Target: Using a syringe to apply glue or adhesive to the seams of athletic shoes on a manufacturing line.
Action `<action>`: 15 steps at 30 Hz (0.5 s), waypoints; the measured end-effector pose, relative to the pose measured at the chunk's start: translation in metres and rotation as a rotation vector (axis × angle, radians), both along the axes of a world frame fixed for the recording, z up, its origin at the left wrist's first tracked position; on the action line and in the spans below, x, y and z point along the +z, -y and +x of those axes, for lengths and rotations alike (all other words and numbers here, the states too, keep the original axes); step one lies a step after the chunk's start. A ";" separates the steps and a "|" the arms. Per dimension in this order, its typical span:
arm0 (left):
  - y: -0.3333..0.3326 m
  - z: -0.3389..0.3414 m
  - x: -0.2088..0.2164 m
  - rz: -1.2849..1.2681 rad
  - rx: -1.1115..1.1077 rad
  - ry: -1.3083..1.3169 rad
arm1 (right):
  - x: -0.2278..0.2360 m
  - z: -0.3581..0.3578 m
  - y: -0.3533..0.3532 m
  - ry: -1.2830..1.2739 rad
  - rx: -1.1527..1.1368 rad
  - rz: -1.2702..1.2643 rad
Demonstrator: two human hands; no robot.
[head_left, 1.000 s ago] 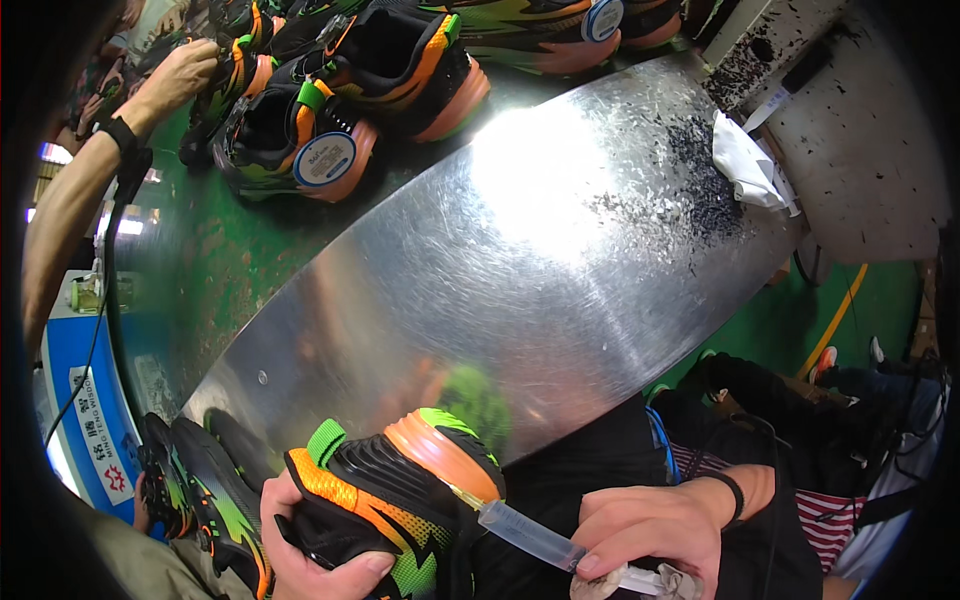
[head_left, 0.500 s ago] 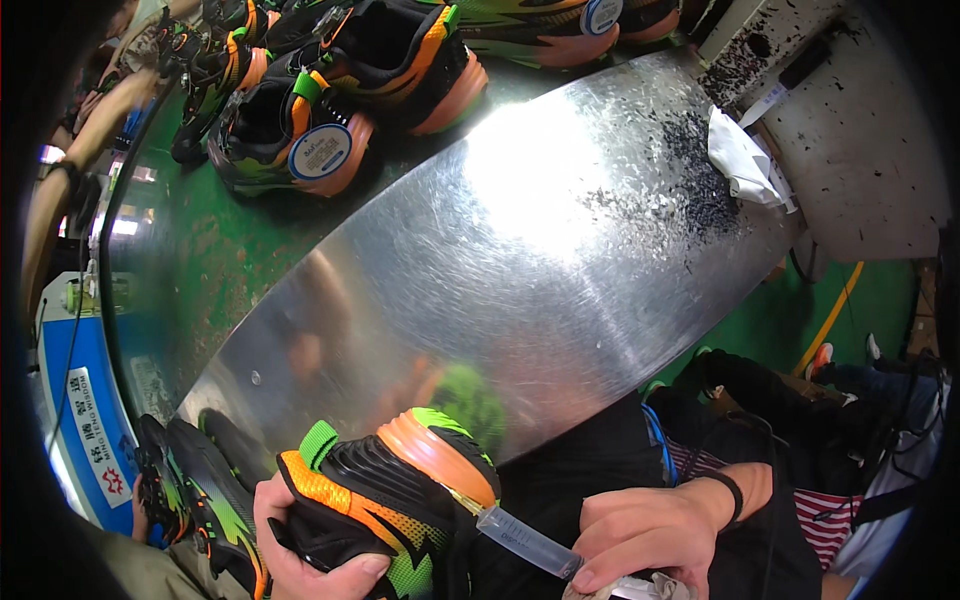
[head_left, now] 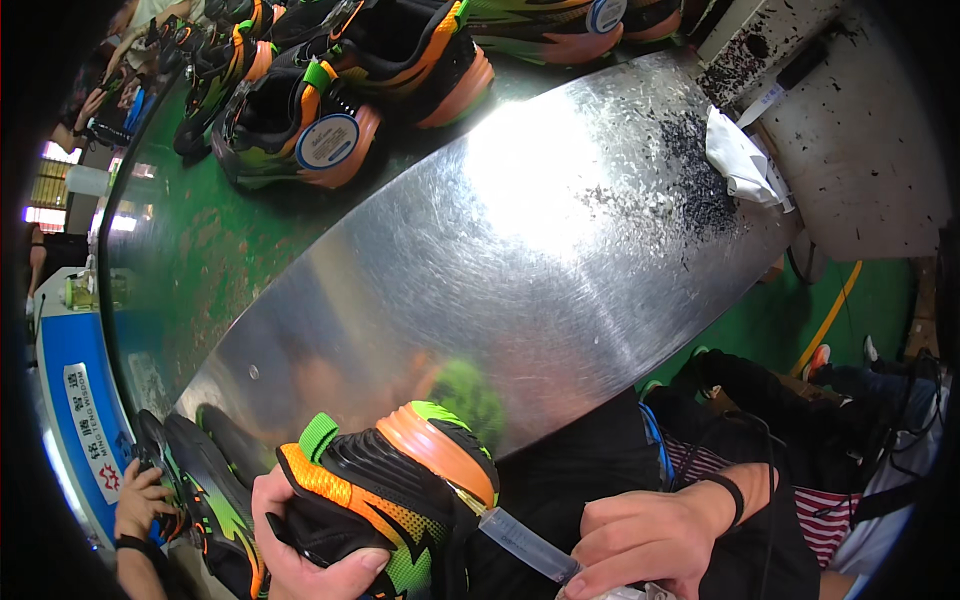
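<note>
- Over the metal sheet (head_left: 400, 290), I see open room from the held shoe (head_left: 395, 500) to the white cloth (head_left: 738, 160).
- Beyond its far edge, a shoe cluster (head_left: 400, 85) blocks the way.
- Left of the held shoe, other shoes (head_left: 212, 500) and a co-worker's hand (head_left: 143, 500) obstruct passage.

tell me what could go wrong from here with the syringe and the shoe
The syringe in the right hand has its narrow tip at the edge of the pink-orange sole; a small slip could scrape or mark the side of the shoe.

The left hand alone seems to steady the shoe, so a loosened grip might let it twist against the tip.
</note>
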State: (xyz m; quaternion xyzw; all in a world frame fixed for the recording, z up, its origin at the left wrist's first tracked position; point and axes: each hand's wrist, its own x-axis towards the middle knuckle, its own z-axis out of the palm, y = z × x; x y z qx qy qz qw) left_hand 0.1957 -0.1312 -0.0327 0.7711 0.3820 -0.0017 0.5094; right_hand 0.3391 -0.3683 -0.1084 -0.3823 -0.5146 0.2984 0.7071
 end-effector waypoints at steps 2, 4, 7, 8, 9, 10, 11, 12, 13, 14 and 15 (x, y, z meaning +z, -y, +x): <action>0.001 0.003 -0.002 0.037 -0.006 0.012 | 0.000 0.000 0.001 0.009 -0.006 -0.008; 0.001 0.003 -0.003 0.029 -0.011 0.004 | 0.000 -0.001 0.002 0.013 -0.010 -0.011; 0.002 0.002 -0.002 0.022 -0.011 0.000 | 0.001 -0.002 0.003 0.023 -0.010 -0.008; 0.002 0.001 -0.003 0.016 -0.010 0.004 | 0.001 -0.003 0.003 0.029 -0.008 -0.009; 0.002 0.000 -0.003 0.017 -0.009 0.005 | 0.002 -0.003 0.004 0.030 -0.006 -0.007; 0.002 0.000 -0.003 0.034 -0.022 0.010 | 0.003 -0.003 0.004 0.036 -0.008 -0.010; 0.002 -0.001 -0.003 0.050 -0.037 0.015 | 0.003 -0.003 0.005 0.043 -0.011 -0.014; 0.002 0.000 -0.003 0.050 -0.037 0.016 | 0.004 -0.003 0.005 0.043 -0.011 -0.015; 0.002 0.002 -0.004 0.029 -0.033 0.021 | 0.004 -0.003 0.005 0.049 -0.016 -0.018; 0.002 0.004 -0.005 0.008 -0.030 0.027 | 0.004 -0.002 0.005 0.055 -0.022 -0.023; 0.002 0.004 -0.005 0.010 -0.028 0.026 | 0.004 -0.002 0.005 0.054 -0.021 -0.021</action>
